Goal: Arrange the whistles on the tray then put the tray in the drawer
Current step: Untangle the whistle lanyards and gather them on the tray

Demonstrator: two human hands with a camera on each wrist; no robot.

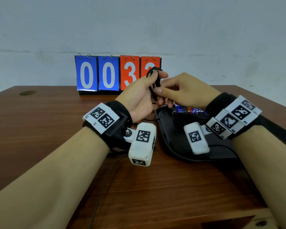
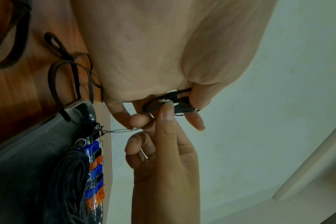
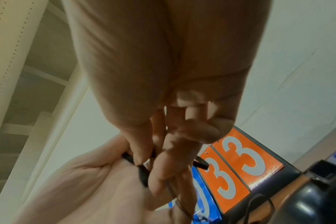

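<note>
Both hands are raised over the table's far middle, working one black lanyard cord [image 1: 154, 85]. My left hand [image 1: 155, 80] holds the cord's folded loops [image 2: 175, 103] between thumb and fingers. My right hand [image 1: 162, 91] pinches the same cord [image 3: 142, 171] from the right. A thin string runs down from the hands to a black whistle [image 2: 82, 109] at the end of the row. Several blue, orange and black whistles [image 1: 188, 111] lie side by side along the far edge of the black tray [image 1: 172, 146]. Their bundled cords [image 2: 71, 174] lie on the tray.
A flip scoreboard [image 1: 118, 74] reading 0033 stands at the table's back edge, just behind the hands. More loose cord [image 2: 67, 68] lies on the brown table [image 1: 48, 121] left of the tray. A cable [image 1: 102, 182] trails toward the near edge.
</note>
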